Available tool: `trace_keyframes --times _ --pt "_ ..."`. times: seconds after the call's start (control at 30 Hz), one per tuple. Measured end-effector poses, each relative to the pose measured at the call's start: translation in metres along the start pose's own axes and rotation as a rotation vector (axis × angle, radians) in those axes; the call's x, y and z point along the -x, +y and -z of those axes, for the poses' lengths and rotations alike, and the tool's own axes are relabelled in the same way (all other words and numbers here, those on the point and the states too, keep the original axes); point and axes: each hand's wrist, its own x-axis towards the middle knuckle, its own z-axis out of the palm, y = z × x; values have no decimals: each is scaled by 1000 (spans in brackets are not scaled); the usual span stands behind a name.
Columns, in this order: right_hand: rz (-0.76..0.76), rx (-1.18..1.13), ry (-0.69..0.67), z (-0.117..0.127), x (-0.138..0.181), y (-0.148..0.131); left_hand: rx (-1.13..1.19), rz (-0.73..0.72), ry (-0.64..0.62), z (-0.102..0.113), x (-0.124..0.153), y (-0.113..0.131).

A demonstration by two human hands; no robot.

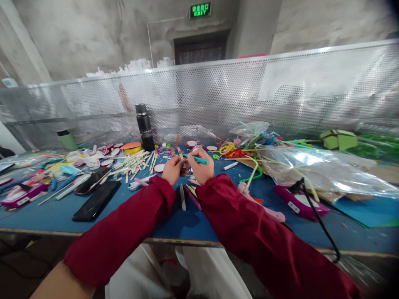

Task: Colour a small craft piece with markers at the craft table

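Note:
Both arms in dark red sleeves reach over a blue table (62,216). My right hand (202,168) is closed round a teal pen (199,159), whose tip points left. My left hand (173,168) is closed on a thin flat craft stick (181,154), held right against the pen tip. The two hands touch each other just above the table. Below them lie a white stick (183,197) and a pink stick (192,198) flat on the blue surface.
A black flask (145,126) stands behind the hands. Loose wooden sticks (137,162) and round discs lie to the left, with two dark phones (95,191). Coloured straws and clear plastic bags (318,170) fill the right. A purple device (304,203) trails a black cable.

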Motion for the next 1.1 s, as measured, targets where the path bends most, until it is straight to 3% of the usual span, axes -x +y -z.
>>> trace_keyframes --times 0.43,0.67,0.87,1.1 --pt "54 113 -55 1 0 -1 12 -17 19 1 -2 -1" --pt "147 162 47 7 -6 5 31 10 15 1 0 1" --pt "124 136 -65 0 -1 2 25 13 42 -1 1 2" --pt "151 187 -75 1 0 3 26 -7 31 0 0 0"
